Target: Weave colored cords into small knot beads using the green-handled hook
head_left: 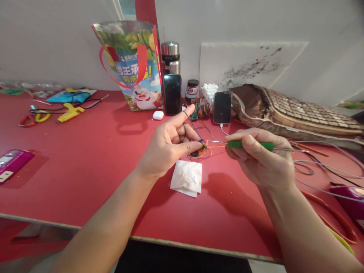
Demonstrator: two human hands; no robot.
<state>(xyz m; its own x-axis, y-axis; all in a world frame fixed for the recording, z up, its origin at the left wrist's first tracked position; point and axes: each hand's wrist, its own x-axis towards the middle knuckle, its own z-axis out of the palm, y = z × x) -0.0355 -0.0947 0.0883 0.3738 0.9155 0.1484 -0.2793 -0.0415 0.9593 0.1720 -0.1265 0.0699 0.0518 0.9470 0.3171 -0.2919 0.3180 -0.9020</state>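
Between thumb and fingers, my left hand (172, 142) pinches a small multicoloured crochet piece (202, 148). Dark yarn runs from the piece up around the raised index finger of that hand. My right hand (260, 155) is closed around the green handle of a crochet hook (241, 144). The hook's thin metal shaft points left and its tip meets the crochet piece; the exact stitch is too small to make out. An orange strand stretches from the piece toward my right hand. Below the hands, a crumpled white tissue (186, 178) lies on the red table (113, 182).
Behind my hands stand a printed bag (139, 72), a steel flask (170, 57), a dark phone (172, 94), another phone (222, 108) on a cable, a jar (192, 90) and a multicoloured yarn ball (204, 110). A yellow glue gun (70, 112) lies left; a brown bag (284, 110) lies right.
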